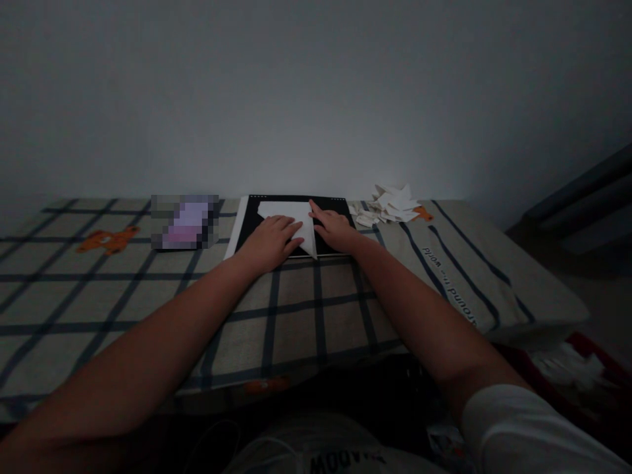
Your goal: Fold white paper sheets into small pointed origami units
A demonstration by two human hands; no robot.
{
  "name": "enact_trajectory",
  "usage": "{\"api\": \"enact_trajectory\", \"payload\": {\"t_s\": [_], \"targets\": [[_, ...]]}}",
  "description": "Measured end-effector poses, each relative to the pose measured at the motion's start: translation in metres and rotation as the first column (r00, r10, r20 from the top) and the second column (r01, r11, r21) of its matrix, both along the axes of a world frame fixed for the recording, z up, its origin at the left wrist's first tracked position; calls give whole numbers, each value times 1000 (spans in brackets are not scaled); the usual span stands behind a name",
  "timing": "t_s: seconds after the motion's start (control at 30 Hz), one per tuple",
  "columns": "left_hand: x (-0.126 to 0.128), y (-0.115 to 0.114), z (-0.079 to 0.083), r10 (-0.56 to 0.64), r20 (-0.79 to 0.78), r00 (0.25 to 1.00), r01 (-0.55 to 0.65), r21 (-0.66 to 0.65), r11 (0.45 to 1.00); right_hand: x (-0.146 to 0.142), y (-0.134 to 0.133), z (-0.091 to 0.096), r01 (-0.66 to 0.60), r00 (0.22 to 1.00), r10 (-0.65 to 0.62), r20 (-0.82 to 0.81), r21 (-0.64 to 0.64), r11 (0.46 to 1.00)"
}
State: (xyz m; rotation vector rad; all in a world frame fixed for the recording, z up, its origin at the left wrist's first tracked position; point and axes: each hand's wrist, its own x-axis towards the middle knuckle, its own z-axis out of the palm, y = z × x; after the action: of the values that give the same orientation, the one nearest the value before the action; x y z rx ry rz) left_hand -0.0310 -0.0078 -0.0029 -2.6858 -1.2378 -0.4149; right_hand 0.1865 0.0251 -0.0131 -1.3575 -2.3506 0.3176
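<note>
A folded sheet of white paper (284,209) lies on a black pad or book cover (248,227) with small holes along its far edge. One pointed corner of the paper reaches over the near edge of the pad. My left hand (266,243) rests on the paper's left and middle part, its fingers spread out flat. At the paper's right edge lies my right hand (336,230), with the index finger stretched forward along that edge and the other fingers apart. Both palms hide parts of the paper and the pad.
A pile of folded white paper pieces (395,204) sits right of the pad. To the left is a pixelated purple, phone-like object (186,222). A checked cloth (148,289) covers the table, which meets a plain wall (296,99). Whitish crumpled material (567,365) lies in a red container at lower right.
</note>
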Motion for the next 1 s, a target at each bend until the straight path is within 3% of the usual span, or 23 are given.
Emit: {"api": "enact_trajectory", "payload": {"t_s": [0.77, 1.0], "targets": [[7, -5, 5, 68, -70, 995, -75, -114, 991, 11, 6, 3, -45, 994, 43, -104, -10, 999], [6, -4, 5, 66, -91, 994, -79, -149, 986, 17, 7, 3, -68, 973, 71, -220, 18, 997]]}}
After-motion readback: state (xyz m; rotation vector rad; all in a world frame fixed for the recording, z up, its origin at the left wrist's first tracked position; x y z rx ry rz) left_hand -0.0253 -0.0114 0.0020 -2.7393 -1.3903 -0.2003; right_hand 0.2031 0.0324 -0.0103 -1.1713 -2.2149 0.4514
